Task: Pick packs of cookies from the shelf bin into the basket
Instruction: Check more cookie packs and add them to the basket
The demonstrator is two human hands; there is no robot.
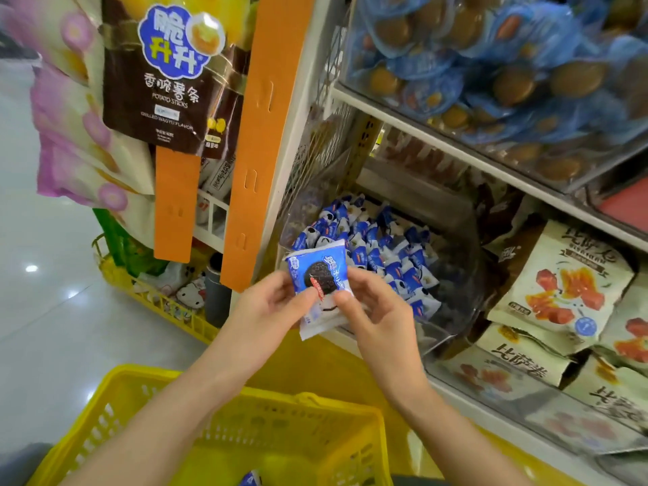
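A blue-and-white cookie pack (319, 275) with a dark round cookie printed on it is held up in front of the shelf. My left hand (270, 306) pinches its left side and my right hand (375, 310) pinches its right side. Behind it a clear shelf bin (452, 292) holds several more blue-and-white packs (378, 250). Below my forearms stands a yellow plastic basket (115, 408); one blue pack (250, 479) shows at its bottom edge.
An orange shelf post (259, 142) rises left of the bin. Bags of potato sticks (168, 71) hang at upper left. A second yellow basket (164, 303) sits on the floor at left. Beige snack bags (561, 285) lie right of the bin, blue packs (491, 64) on the shelf above.
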